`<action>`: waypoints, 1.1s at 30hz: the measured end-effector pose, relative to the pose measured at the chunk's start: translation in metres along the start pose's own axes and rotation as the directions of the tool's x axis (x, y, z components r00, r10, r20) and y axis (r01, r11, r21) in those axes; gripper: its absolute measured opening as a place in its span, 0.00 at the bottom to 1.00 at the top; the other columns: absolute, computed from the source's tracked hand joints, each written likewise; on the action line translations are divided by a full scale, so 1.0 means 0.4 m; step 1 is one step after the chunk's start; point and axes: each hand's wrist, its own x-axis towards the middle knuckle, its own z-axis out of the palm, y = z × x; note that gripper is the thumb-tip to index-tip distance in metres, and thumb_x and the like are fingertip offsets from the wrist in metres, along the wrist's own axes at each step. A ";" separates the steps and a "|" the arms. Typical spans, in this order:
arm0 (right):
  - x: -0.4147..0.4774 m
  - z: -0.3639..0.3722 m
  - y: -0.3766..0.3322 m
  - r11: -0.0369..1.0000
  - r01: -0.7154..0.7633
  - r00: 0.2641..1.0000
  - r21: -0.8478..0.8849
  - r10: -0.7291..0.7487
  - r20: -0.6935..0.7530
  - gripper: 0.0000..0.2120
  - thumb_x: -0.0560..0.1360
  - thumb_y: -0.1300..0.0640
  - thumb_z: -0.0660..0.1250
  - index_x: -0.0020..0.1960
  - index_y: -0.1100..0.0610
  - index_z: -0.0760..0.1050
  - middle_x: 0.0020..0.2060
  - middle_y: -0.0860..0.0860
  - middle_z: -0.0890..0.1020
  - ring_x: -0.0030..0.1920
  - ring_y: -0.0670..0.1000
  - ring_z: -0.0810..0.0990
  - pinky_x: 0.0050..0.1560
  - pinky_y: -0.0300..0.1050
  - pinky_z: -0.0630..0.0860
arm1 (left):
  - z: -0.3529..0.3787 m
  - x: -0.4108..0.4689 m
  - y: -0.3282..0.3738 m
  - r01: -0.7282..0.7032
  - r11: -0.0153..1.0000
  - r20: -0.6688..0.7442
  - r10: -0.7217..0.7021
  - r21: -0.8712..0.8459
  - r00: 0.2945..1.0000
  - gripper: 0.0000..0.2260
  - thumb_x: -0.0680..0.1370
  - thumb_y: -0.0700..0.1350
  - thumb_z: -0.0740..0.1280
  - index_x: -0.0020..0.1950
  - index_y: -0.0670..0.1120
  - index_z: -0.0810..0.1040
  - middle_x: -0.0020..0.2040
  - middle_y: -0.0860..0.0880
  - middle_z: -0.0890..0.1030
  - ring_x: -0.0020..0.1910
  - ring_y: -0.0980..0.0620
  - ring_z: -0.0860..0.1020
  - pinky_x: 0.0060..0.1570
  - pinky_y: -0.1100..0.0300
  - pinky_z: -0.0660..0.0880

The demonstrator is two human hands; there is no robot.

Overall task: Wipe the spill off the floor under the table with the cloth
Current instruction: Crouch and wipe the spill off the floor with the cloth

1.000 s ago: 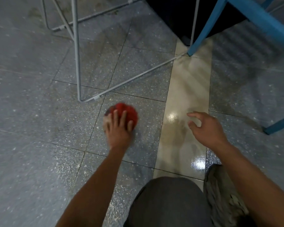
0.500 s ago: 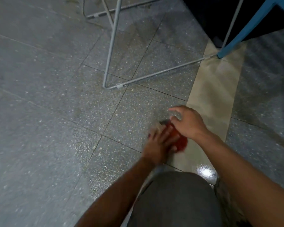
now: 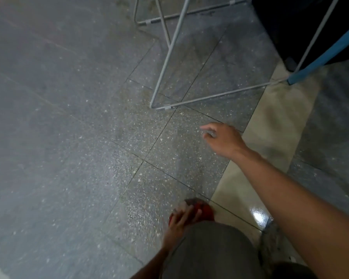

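A red cloth [image 3: 205,212] lies bunched on the grey speckled floor just in front of my knee. My left hand [image 3: 180,222] presses down on it with fingers spread over the cloth. My right hand [image 3: 224,139] hovers above the floor farther out, fingers loosely curled, holding nothing. The floor around the cloth looks damp and shiny; no distinct spill shows. Part of the cloth is hidden by my hand and knee.
Thin grey metal table legs [image 3: 165,63] with a floor bar stand ahead. A blue leg [image 3: 318,59] touches down at the upper right beside a dark object [image 3: 294,23]. A beige floor strip [image 3: 270,121] runs on the right. My knee [image 3: 212,252] fills the bottom.
My left hand has dragged the cloth back toward my knee. My right hand has left the cloth and lifted forward. The view has swung left.
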 end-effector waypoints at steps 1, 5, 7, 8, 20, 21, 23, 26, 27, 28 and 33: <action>-0.014 0.002 -0.029 1.000 0.014 0.998 -0.018 -0.013 0.057 0.15 0.81 0.50 0.65 0.67 0.45 0.77 0.65 0.44 0.80 0.61 0.48 0.80 0.56 0.40 0.73 | -0.043 0.033 0.022 -0.036 0.998 0.040 0.038 -0.050 0.998 0.19 0.87 0.56 0.59 0.76 0.56 0.73 0.77 0.56 0.73 0.68 0.52 0.74 0.61 0.51 0.81; -0.106 -0.025 -0.114 0.999 0.002 0.976 -0.045 0.007 0.218 0.16 0.80 0.50 0.65 0.68 0.47 0.77 0.66 0.47 0.80 0.64 0.48 0.79 0.61 0.43 0.75 | -0.335 0.219 0.084 0.583 0.653 0.413 -0.417 -0.484 0.810 0.14 0.85 0.59 0.64 0.60 0.52 0.82 0.58 0.50 0.86 0.52 0.51 0.85 0.56 0.52 0.82; -0.164 -0.050 -0.155 0.997 -0.008 0.966 -0.077 0.027 0.258 0.16 0.80 0.50 0.65 0.68 0.47 0.77 0.66 0.46 0.80 0.64 0.49 0.79 0.63 0.45 0.75 | -0.457 0.268 0.109 0.725 0.286 0.561 -0.479 -0.627 0.675 0.17 0.86 0.55 0.62 0.61 0.44 0.82 0.54 0.42 0.87 0.52 0.42 0.86 0.57 0.41 0.82; -0.194 -0.068 -0.183 0.995 -0.005 0.963 -0.098 0.032 0.269 0.17 0.80 0.49 0.65 0.68 0.46 0.76 0.66 0.46 0.79 0.64 0.49 0.78 0.64 0.46 0.74 | -0.525 0.276 0.123 0.723 0.185 0.582 -0.477 -0.666 0.658 0.17 0.87 0.54 0.61 0.60 0.43 0.83 0.51 0.43 0.88 0.48 0.45 0.87 0.51 0.47 0.84; -0.513 -0.445 -0.611 1.000 -0.018 0.887 0.017 0.008 0.462 0.29 0.74 0.52 0.76 0.70 0.37 0.71 0.65 0.44 0.80 0.68 0.46 0.74 0.63 0.46 0.73 | -1.242 0.044 0.340 0.704 0.246 0.679 -0.189 -0.667 0.709 0.19 0.70 0.39 0.76 0.59 0.52 0.86 0.56 0.42 0.87 0.56 0.40 0.85 0.61 0.44 0.81; -0.543 -0.481 -0.667 0.999 -0.005 0.888 0.031 -0.010 0.460 0.26 0.73 0.52 0.77 0.68 0.37 0.74 0.61 0.43 0.81 0.65 0.46 0.77 0.62 0.45 0.74 | -1.312 0.023 0.355 0.701 0.257 0.674 -0.197 -0.666 0.712 0.18 0.71 0.38 0.75 0.58 0.53 0.87 0.55 0.42 0.87 0.55 0.41 0.85 0.61 0.44 0.81; -0.600 -0.541 -0.777 0.998 0.048 0.899 0.030 -0.056 0.435 0.19 0.73 0.53 0.77 0.61 0.41 0.80 0.52 0.43 0.84 0.56 0.45 0.82 0.57 0.45 0.77 | -1.451 -0.010 0.389 0.692 0.293 0.656 -0.224 -0.659 0.720 0.17 0.74 0.38 0.75 0.60 0.53 0.87 0.56 0.42 0.87 0.54 0.43 0.85 0.62 0.44 0.81; -0.685 -0.622 -0.936 0.995 0.101 0.936 0.009 -0.098 0.338 0.08 0.73 0.52 0.77 0.51 0.44 0.83 0.43 0.42 0.85 0.46 0.45 0.84 0.49 0.44 0.79 | -1.655 -0.054 0.446 0.665 0.342 0.628 -0.227 -0.664 0.745 0.14 0.78 0.37 0.74 0.62 0.47 0.85 0.56 0.41 0.87 0.54 0.44 0.85 0.61 0.48 0.81; -0.707 -0.643 -0.979 0.992 0.121 0.949 -0.017 -0.111 0.295 0.05 0.73 0.50 0.76 0.48 0.44 0.83 0.41 0.42 0.85 0.44 0.45 0.84 0.46 0.44 0.78 | -1.715 -0.066 0.462 0.658 0.355 0.620 -0.232 -0.664 0.750 0.13 0.79 0.37 0.73 0.62 0.45 0.85 0.55 0.42 0.87 0.53 0.44 0.85 0.59 0.50 0.81; -0.730 -0.663 -1.017 0.990 0.133 0.958 -0.045 -0.117 0.261 0.05 0.73 0.48 0.76 0.48 0.44 0.82 0.40 0.42 0.85 0.43 0.45 0.83 0.44 0.43 0.77 | -1.772 -0.079 0.480 0.651 0.366 0.608 -0.241 -0.665 0.756 0.12 0.80 0.37 0.72 0.62 0.45 0.84 0.55 0.41 0.87 0.53 0.44 0.85 0.58 0.51 0.81; -0.829 -0.746 -1.157 0.980 0.175 0.961 -0.098 -0.148 0.232 0.06 0.74 0.47 0.74 0.46 0.48 0.82 0.37 0.44 0.83 0.39 0.48 0.82 0.39 0.43 0.74 | -1.967 -0.160 0.546 0.619 0.417 0.529 -0.322 -0.665 0.785 0.13 0.81 0.40 0.73 0.65 0.46 0.85 0.59 0.42 0.87 0.56 0.45 0.85 0.57 0.54 0.82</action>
